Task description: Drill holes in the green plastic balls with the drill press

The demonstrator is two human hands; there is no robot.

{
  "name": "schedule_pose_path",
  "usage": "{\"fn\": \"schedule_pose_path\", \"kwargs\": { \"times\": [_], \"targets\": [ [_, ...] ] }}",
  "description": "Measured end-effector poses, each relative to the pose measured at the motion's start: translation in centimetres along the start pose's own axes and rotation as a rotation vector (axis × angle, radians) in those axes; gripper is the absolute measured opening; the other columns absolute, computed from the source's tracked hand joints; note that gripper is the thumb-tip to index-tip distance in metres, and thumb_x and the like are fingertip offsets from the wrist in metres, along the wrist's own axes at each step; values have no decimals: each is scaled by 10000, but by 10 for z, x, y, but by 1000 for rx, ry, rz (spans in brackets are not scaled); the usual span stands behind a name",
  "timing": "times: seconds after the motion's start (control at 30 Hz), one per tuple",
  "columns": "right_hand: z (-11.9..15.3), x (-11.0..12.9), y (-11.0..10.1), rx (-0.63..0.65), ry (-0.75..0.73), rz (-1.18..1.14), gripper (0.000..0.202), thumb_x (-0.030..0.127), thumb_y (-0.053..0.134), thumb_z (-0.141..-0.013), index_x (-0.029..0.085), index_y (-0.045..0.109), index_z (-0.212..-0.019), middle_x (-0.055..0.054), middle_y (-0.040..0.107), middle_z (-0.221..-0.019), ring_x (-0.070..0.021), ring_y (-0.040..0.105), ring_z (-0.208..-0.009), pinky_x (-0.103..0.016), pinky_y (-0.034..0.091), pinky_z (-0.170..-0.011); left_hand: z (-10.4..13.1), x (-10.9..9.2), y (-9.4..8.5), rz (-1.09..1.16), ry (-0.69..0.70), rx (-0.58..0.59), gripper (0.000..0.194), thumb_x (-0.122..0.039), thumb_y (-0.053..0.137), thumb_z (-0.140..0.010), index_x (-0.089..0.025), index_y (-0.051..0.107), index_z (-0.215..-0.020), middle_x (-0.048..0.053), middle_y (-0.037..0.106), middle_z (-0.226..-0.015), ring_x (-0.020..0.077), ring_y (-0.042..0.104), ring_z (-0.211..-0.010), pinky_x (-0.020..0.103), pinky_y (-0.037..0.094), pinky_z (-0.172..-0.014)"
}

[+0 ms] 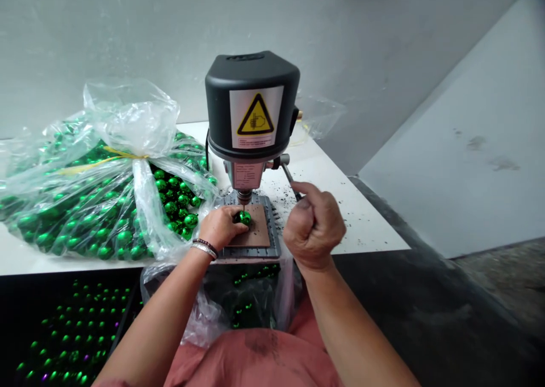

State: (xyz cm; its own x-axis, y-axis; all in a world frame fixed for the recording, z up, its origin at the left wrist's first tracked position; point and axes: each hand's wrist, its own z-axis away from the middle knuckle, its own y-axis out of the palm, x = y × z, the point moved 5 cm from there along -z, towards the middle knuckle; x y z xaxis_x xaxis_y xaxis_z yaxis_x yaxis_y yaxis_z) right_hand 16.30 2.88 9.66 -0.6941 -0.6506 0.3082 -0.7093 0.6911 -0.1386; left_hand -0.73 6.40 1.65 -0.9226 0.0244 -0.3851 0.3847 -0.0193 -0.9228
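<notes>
A black drill press [252, 106] with a yellow warning triangle stands at the middle of the white table. Under its bit, on a brown board [258, 234] over the grey base, rests a shiny green ball [244, 218]. My left hand [221, 225], with bracelets at the wrist, pinches this ball from the left between thumb and fingers. The drill's thin bit reaches the ball's top. To the right, my right hand [315, 222] is closed around the end of the press's feed lever [288, 172].
A large clear plastic bag [128, 131] full of green balls, tied with yellow string, covers the table's left part. Dark shavings lie around the base. Below the front edge are an open bag [208, 313] with green balls and a dark tray [123, 333] of more balls.
</notes>
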Motion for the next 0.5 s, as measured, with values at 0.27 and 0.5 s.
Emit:
{"fn": "schedule_pose_path", "kwargs": {
  "times": [0.27, 0.5],
  "targets": [
    [-85, 8, 7, 57, 148, -65, 234, 188, 382, -812, 186, 612, -858, -16, 599, -684, -107, 541, -606, -261, 420, -597, 12, 5, -3, 96, -38, -54, 353, -408, 619, -675, -242, 662, -984, 27, 692, -842, 178, 607, -742, 256, 416, -646],
    [-92, 8, 9, 61, 212, -88, 228, 182, 388, -793, 195, 615, -815, -4, 573, -661, -99, 512, -600, -248, 387, -593, 62, -3, 0, 168, 118, 252, 444, -447, 667, -625, -236, 625, -1014, 43, 659, -926, 196, 599, -823, 271, 436, -720]
  ]
}}
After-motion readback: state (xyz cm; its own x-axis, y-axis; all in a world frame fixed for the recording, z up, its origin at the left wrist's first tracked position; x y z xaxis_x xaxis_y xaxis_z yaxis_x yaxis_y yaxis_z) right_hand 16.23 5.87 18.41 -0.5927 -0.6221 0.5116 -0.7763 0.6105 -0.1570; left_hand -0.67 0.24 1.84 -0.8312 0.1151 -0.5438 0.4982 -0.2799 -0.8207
